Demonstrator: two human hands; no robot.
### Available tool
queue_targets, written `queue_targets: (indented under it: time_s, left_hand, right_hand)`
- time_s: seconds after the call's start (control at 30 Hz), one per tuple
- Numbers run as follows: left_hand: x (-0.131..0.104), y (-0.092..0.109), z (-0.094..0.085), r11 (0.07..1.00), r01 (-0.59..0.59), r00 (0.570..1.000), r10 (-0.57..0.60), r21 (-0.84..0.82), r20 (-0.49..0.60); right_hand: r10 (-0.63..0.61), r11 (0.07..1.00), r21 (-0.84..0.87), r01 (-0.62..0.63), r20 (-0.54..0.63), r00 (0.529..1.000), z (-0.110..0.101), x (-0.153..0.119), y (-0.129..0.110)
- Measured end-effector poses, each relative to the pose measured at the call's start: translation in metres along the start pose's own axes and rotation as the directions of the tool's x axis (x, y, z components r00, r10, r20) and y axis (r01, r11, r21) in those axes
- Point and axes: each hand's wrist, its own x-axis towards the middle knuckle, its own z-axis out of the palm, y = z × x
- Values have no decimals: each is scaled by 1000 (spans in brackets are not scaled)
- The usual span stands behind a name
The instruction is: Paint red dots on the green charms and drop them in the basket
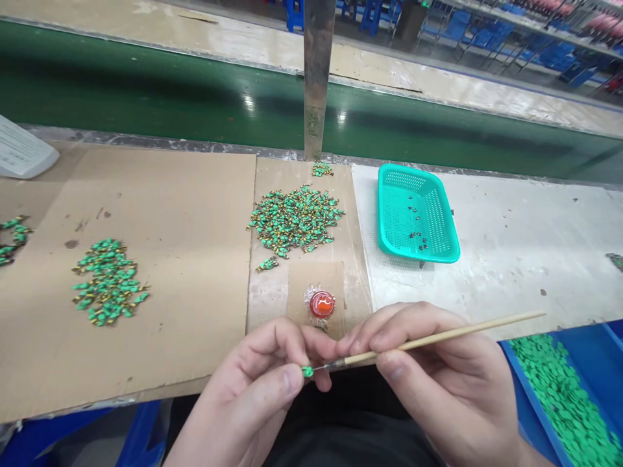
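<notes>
L hand (257, 383) fingers pinch tiny green plastic part (307, 371); R hand (438, 370) fingers grip thin wooden-handled brush (438, 337), tip touching part, near small red paint dish (322, 304)

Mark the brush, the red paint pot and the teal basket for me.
brush (438, 336), head view, mid wooden handle.
red paint pot (322, 303), head view, its red centre.
teal basket (418, 257), head view, near rim.

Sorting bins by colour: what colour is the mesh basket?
Teal green; the basket shows in the head view.
</notes>
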Motion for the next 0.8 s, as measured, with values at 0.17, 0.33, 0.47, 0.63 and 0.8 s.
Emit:
queue_targets:
  time_s: [0.17, 0.33, 0.47, 0.63, 0.8]
  left_hand:
    - [-1, 1, 1, 1000, 15, 999, -15, -5, -32]
    - [-1, -2, -1, 1000, 16, 1000, -16, -16, -9]
    - [0, -2, -2, 1000, 3, 1000, -2, -31, 24]
    - [-1, -3, -4, 1000, 1, 999, 0, -28, 42]
    - [1, -1, -1, 1000, 15, 1000, -15, -7, -12]
  right_hand:
    - [12, 1000, 24, -12, -8, 1000, 1, 1, 2]
    - [9, 1000, 22, -9, -1, 1000, 0, 1, 3]
    - [20, 1000, 12, -20, -4, 1000, 1, 0, 2]
    - [26, 999, 19, -26, -12, 1000, 1, -1, 2]
    - [13, 1000, 15, -13, 0, 1000, 1, 3, 5]
